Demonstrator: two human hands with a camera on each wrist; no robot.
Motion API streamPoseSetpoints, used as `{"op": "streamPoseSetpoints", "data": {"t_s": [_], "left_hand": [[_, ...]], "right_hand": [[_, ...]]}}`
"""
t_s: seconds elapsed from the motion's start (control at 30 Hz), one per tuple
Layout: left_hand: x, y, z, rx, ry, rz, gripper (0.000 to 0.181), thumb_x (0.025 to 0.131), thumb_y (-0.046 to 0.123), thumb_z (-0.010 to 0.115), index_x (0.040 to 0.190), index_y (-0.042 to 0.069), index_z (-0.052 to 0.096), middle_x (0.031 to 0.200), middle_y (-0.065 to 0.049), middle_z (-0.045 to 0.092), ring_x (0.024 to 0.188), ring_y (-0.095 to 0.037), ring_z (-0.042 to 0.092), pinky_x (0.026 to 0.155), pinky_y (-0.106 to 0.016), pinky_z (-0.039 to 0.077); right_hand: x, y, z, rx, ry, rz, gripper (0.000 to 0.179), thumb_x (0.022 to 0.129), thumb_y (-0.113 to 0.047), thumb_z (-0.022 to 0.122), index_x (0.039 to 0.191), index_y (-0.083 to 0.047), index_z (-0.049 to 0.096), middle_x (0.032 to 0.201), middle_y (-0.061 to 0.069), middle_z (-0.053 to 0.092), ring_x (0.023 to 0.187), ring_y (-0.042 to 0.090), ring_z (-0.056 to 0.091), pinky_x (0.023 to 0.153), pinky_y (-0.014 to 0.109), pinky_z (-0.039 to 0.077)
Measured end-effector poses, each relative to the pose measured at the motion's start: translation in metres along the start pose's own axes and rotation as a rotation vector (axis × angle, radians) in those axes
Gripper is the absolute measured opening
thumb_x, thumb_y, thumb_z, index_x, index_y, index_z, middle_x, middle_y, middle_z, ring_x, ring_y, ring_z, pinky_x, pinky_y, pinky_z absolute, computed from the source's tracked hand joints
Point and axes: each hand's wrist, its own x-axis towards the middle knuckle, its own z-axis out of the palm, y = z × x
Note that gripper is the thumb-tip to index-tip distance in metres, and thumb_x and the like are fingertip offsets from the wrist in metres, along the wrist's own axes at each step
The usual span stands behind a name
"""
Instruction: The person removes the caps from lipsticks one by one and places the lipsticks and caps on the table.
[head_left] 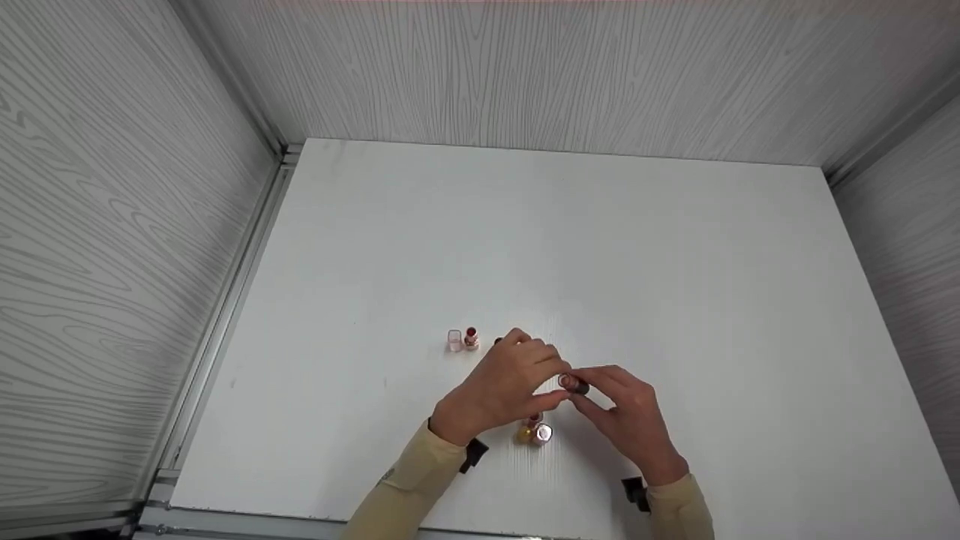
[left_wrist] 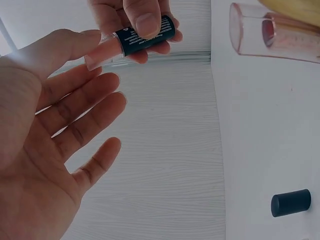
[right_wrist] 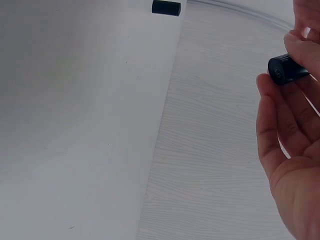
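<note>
A short dark lipstick tube (left_wrist: 145, 36) with white lettering and a pinkish end (left_wrist: 103, 52) is between my two hands. My right hand (head_left: 626, 412) grips its dark body with thumb and fingers; the tube's flat dark base (right_wrist: 280, 74) faces outward in the right wrist view. My left hand (head_left: 510, 379) pinches around the pinkish end with thumb and forefinger, its other fingers (left_wrist: 90, 120) spread. Whether that end is a cap or the stick itself I cannot tell. On the table, a plain black cylinder (left_wrist: 291, 202) like a cap lies apart from both hands.
Left of my hands stand a clear pinkish cap (head_left: 454, 341) and a small lipstick (head_left: 471, 340). Nearer me, below the left hand, a yellow item (head_left: 524, 434) and a pink one (head_left: 543, 434) sit close together. Wood-grain panels (head_left: 480, 75) border the white table (head_left: 360, 262).
</note>
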Motion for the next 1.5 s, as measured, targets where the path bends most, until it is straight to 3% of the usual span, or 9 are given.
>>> {"op": "streamPoseSetpoints", "data": {"t_s": [0.17, 0.33, 0.57, 0.7, 0.9, 1.1, 1.23, 1.37, 1.5], "left_hand": [[0.001, -0.001, 0.002, -0.064, 0.033, 0.015, 0.015, 0.091, 0.03, 0.076, 0.099, 0.017, 0.076, 0.086, 0.008, 0.072, 0.083, -0.006, 0.066, 0.079, -0.028, 0.049], [0.004, -0.009, -0.002, -0.118, 0.097, 0.01, 0.01, 0.091, 0.024, 0.076, 0.096, 0.016, 0.075, 0.087, 0.008, 0.074, 0.082, -0.007, 0.066, 0.079, -0.028, 0.048], [0.005, -0.029, -0.013, -0.017, 0.121, -0.067, 0.01, 0.09, 0.023, 0.077, 0.096, 0.015, 0.075, 0.088, 0.007, 0.074, 0.084, -0.007, 0.068, 0.08, -0.03, 0.051], [0.004, -0.038, -0.01, 0.114, 0.071, -0.105, 0.008, 0.09, 0.022, 0.076, 0.096, 0.017, 0.075, 0.088, 0.006, 0.073, 0.085, -0.008, 0.068, 0.081, -0.032, 0.051], [0.004, -0.046, 0.009, 0.239, -0.05, -0.16, 0.008, 0.093, 0.025, 0.073, 0.097, 0.02, 0.077, 0.092, 0.007, 0.074, 0.088, -0.011, 0.068, 0.086, -0.033, 0.051], [0.003, -0.05, 0.031, 0.255, -0.185, -0.215, 0.012, 0.096, 0.03, 0.068, 0.101, 0.022, 0.077, 0.097, 0.008, 0.075, 0.093, -0.011, 0.068, 0.089, -0.034, 0.05], [0.0, -0.054, 0.042, 0.271, -0.264, -0.253, 0.015, 0.099, 0.03, 0.065, 0.103, 0.023, 0.077, 0.1, 0.008, 0.075, 0.096, -0.012, 0.068, 0.092, -0.035, 0.049], [-0.001, -0.058, 0.047, 0.301, -0.288, -0.256, 0.016, 0.101, 0.029, 0.062, 0.103, 0.023, 0.077, 0.1, 0.008, 0.075, 0.097, -0.012, 0.067, 0.091, -0.035, 0.049], [-0.002, -0.059, 0.051, 0.341, -0.299, -0.236, 0.017, 0.101, 0.029, 0.06, 0.101, 0.024, 0.076, 0.099, 0.009, 0.074, 0.096, -0.011, 0.067, 0.092, -0.034, 0.049]], "right_hand": [[0.001, 0.0, 0.0, 0.004, 0.013, -0.006, 0.043, 0.072, -0.001, 0.089, 0.111, -0.013, 0.075, 0.104, -0.005, 0.073, 0.091, 0.007, 0.069, 0.084, 0.014, 0.053], [0.001, 0.0, 0.0, -0.011, 0.065, 0.031, 0.053, 0.073, 0.0, 0.088, 0.122, -0.009, 0.07, 0.117, 0.003, 0.071, 0.104, 0.017, 0.069, 0.097, 0.015, 0.048], [-0.004, 0.001, -0.001, -0.009, 0.087, 0.108, 0.064, 0.08, -0.002, 0.083, 0.139, -0.008, 0.06, 0.142, 0.013, 0.059, 0.133, 0.028, 0.054, 0.115, 0.018, 0.032], [-0.007, 0.002, -0.001, -0.012, 0.074, 0.116, 0.069, 0.081, -0.007, 0.082, 0.144, -0.01, 0.056, 0.15, 0.013, 0.053, 0.144, 0.031, 0.043, 0.12, 0.021, 0.024], [-0.009, 0.002, 0.0, -0.001, 0.022, 0.145, 0.076, 0.083, -0.013, 0.081, 0.152, -0.013, 0.047, 0.158, 0.012, 0.043, 0.151, 0.032, 0.03, 0.123, 0.023, 0.016], [-0.015, 0.003, 0.002, -0.011, 0.003, 0.187, 0.078, 0.084, -0.013, 0.081, 0.153, -0.016, 0.045, 0.158, 0.011, 0.043, 0.151, 0.031, 0.03, 0.121, 0.021, 0.014], [-0.016, 0.003, 0.003, -0.039, 0.0, 0.217, 0.075, 0.085, -0.014, 0.08, 0.152, -0.018, 0.047, 0.158, 0.008, 0.044, 0.15, 0.031, 0.033, 0.122, 0.029, 0.022], [-0.015, 0.003, 0.002, -0.035, 0.0, 0.241, 0.069, 0.088, -0.014, 0.078, 0.151, -0.017, 0.049, 0.157, 0.007, 0.046, 0.15, 0.028, 0.034, 0.122, 0.028, 0.024], [-0.014, 0.004, 0.0, -0.003, 0.001, 0.232, 0.065, 0.09, -0.014, 0.076, 0.149, -0.015, 0.05, 0.155, 0.011, 0.048, 0.15, 0.028, 0.034, 0.12, 0.019, 0.019]]}}
